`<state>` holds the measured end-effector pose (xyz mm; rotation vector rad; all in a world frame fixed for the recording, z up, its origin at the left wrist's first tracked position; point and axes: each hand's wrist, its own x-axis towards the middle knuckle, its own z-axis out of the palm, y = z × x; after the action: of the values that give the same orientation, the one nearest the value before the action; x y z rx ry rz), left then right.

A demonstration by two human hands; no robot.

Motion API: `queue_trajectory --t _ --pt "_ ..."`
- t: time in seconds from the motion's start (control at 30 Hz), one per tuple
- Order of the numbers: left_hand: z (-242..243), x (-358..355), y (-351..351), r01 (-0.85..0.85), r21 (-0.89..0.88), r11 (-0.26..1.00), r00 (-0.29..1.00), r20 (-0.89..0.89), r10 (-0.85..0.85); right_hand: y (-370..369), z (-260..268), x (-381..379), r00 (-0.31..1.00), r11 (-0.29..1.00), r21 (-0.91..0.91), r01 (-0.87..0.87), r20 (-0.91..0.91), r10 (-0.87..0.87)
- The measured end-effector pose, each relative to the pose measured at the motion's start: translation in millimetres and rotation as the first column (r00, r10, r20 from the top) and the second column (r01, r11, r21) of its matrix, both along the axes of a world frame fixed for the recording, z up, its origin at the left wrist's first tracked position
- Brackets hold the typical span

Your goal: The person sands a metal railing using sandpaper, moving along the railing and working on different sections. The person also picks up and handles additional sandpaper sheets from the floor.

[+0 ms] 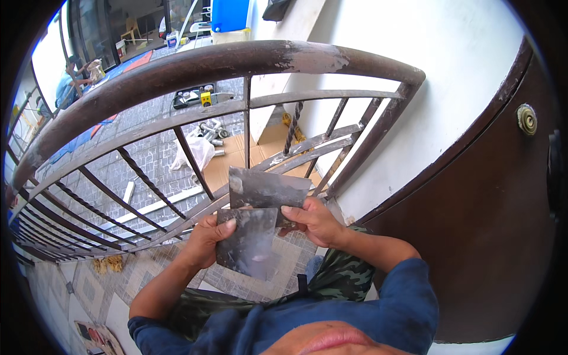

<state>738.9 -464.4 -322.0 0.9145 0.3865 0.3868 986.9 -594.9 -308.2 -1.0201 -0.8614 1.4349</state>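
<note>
My left hand (208,239) grips a thin, flat grey plate (246,242) by its left edge, thumb on top. A second flat grey plate (266,186), smudged with pale marks, is in my right hand (313,222), which pinches its lower right corner. The two plates overlap in part, the left one in front and lower. Both look like metal scraper blades, though the material is not certain. Just beyond them stands a curved metal railing with a thick brown handrail (199,66); a pale grey filler patch (315,58) covers part of the rail.
A brown door (466,230) with a round lock is at the right. Through the bars show a cardboard sheet (230,155), metal pipe fittings (213,131), a plastic bag (193,153) and an open tool case (191,97) on the lower floor. Another person (69,86) crouches at the upper left.
</note>
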Motion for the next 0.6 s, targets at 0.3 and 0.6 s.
queue_trajectory --t 0.3,0.6 --pt "14.4 -26.3 -1.9 -0.116 -0.029 0.993 0.977 0.177 0.119 31.5 55.9 24.1 0.994 0.846 0.522 0.107 -0.066 -0.085" --pt "23.1 -60.0 -1.0 -0.329 0.021 0.944 0.926 0.204 0.318 47.4 137.1 20.8 0.997 0.789 0.611 0.06 -0.068 -0.024"
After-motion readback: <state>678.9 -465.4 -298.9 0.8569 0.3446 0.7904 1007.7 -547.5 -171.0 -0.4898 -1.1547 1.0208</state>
